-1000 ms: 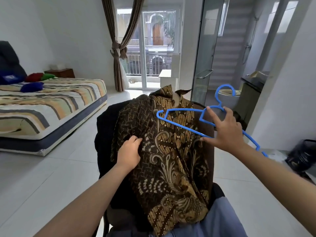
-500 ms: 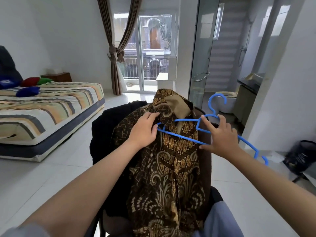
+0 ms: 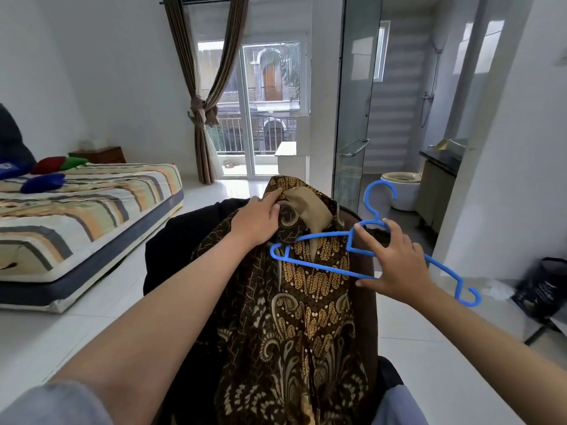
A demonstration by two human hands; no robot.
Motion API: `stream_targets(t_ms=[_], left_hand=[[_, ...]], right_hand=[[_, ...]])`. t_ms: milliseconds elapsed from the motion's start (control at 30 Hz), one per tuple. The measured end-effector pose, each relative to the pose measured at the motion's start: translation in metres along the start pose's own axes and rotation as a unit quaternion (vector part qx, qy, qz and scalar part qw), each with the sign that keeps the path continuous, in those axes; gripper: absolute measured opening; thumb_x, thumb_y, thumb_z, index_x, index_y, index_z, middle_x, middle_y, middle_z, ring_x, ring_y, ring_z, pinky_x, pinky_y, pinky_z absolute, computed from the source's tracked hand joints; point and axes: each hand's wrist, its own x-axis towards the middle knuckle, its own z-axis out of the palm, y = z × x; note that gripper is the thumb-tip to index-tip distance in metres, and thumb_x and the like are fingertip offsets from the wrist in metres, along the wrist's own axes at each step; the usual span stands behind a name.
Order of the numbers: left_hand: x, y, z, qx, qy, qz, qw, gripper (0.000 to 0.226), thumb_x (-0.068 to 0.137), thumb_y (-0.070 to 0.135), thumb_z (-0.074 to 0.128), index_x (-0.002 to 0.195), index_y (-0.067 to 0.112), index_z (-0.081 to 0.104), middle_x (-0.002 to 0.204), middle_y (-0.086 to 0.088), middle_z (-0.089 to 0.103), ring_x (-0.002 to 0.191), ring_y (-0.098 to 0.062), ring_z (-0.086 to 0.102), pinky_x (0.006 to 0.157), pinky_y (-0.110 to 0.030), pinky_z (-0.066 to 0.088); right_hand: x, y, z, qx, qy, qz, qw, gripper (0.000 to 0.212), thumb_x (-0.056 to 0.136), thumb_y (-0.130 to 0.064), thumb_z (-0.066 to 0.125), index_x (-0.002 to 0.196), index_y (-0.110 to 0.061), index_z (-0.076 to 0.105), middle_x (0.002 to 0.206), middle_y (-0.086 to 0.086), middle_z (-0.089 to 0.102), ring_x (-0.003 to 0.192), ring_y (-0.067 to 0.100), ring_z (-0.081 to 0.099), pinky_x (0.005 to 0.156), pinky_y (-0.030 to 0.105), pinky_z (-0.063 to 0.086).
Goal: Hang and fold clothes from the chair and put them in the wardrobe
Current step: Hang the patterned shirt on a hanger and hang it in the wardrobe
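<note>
A brown batik shirt with gold patterns hangs over the back of a chair, on top of a black garment and a brown one. My left hand grips the shirt at its collar, near the top of the chair back. My right hand holds a blue plastic hanger by its middle, just below the hook. The hanger lies tilted across the shirt's chest, its left end under my left wrist. A light blue garment shows at the bottom right. The chair itself is mostly hidden by clothes.
A low bed with a striped cover stands to the left. Ahead are a curtained balcony door and a glass bathroom partition with a toilet behind. A black bag sits on the floor at right.
My left hand has climbed from the shirt's side up to the collar. My right hand has brought the hanger lower and across the shirt's chest.
</note>
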Motion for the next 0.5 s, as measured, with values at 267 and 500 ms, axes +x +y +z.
stream_targets(t_ms=[267, 500], left_hand=[[0.013, -0.002, -0.001, 0.056, -0.032, 0.038, 0.997, 0.047, 0.101, 0.036, 0.024, 0.146, 0.043, 0.016, 0.12, -0.018, 0.051, 0.1, -0.036, 0.057, 0.083, -0.039, 0.044], [0.012, -0.008, -0.006, -0.011, -0.028, 0.034, 0.999, 0.029, 0.097, 0.037, 0.037, 0.123, 0.024, 0.04, 0.103, -0.012, 0.056, 0.092, -0.031, 0.058, 0.076, -0.036, 0.044]], right_hand=[[-0.012, 0.043, -0.014, 0.099, 0.021, -0.083, 0.991, 0.113, 0.053, -0.072, 0.074, 0.148, -0.035, 0.025, 0.142, 0.015, 0.028, 0.088, 0.019, 0.054, 0.074, 0.042, 0.055], [0.003, 0.042, -0.009, 0.079, 0.041, 0.001, 0.996, 0.114, 0.054, -0.075, 0.069, 0.149, -0.038, 0.018, 0.142, 0.021, 0.027, 0.095, 0.029, 0.055, 0.074, 0.047, 0.055]])
